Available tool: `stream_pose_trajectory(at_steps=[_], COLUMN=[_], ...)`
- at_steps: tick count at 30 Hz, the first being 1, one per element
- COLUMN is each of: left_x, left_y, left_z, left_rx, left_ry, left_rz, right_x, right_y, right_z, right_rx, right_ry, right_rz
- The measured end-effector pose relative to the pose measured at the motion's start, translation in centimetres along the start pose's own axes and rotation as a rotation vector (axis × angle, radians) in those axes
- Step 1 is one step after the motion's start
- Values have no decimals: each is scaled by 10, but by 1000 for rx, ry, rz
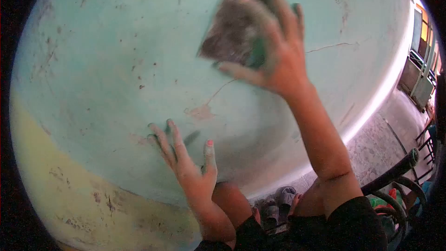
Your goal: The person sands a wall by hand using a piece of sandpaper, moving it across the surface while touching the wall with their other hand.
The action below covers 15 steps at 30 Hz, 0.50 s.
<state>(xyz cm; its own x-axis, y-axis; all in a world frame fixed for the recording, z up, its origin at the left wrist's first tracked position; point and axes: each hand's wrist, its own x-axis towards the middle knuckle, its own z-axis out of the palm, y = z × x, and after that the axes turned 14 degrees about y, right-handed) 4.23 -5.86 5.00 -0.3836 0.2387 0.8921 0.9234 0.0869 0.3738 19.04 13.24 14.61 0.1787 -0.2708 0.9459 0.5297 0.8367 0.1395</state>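
The right hand (274,53) is raised high against the wall (116,42), its grip closed on a sheet of sandpaper (230,30). The fingers spread over the top and right edge of the sheet and the thumb runs under its lower edge, pressing it flat to the painted plaster. The sheet is dark brown-grey, roughly square, tilted, and blurred; it sits in the upper middle of the wall, just above a thin crack (325,46) that runs off to the right. The fingers carry green dust or paint.

The left hand (188,158) is lower down, open and holding nothing. Its fingers are spread and the palm leans on the wall beside a bare patch (200,111) where the paint has come away. Its fingertips are stained green too.

The wall is pale green above, pitted and speckled with dark marks, and changes to a yellow band (60,190) at lower left.

No container shows plainly. At lower right stands the curved dark frame of a metal chair (395,172), with bright green and red things behind it, too blurred to name. A pair of grey shoes (278,202) lies on the stone floor (376,144) between the arms. A window (425,60) is lit at far right.
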Motion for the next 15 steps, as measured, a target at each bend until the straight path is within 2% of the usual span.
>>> stream_pose_trajectory(at_steps=[1,3,6,10,11,13,15], left_x=[0,0,2,0,-1,0,2], left_y=[0,-3,-1,6,7,6,1], left_z=[-2,-6,-8,-1,0,-2,-4], left_rx=[-4,2,-10,-4,-8,13,21], left_ry=[-15,-29,-48,-42,-33,-67,-64], left_rz=[-5,2,-1,-1,-17,-11,4], right_x=[-2,-3,-1,-6,-5,1,3], right_y=[11,36,45,15,12,10,26], right_z=[0,2,1,6,1,-5,-4], right_rx=[15,-128,-151,91,101,15,20], right_ry=[6,140,242,102,94,-58,49], right_rz=[7,206,295,88,74,-51,84])
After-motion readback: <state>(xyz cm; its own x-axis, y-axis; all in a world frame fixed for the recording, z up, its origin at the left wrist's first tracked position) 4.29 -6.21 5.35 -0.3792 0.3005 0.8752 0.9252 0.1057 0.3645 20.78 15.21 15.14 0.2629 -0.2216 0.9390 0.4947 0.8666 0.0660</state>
